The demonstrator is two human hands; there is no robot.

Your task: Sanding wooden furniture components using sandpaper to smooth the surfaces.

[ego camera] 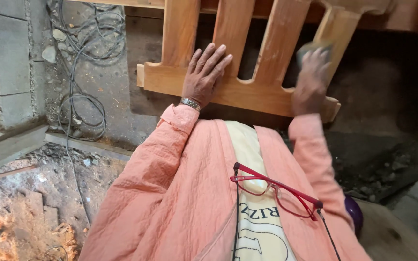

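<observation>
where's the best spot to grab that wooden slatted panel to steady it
Probably the bottom rail of the wooden slatted panel, from its near edge. It is one solid flat strip below the slat gaps, and the left hand already lies flat on it.

This is a rough woodworking workshop. The landmark is an unfinished wooden slatted frame, bare pale timber with cut curves. To the left of the frame stands a wall of grey concrete blocks, and between them loose cables lie tangled on a dusty floor. Below and left of the frame, wood shavings and scraps of board litter the ground. Right of the frame lies dark rubble.
</observation>
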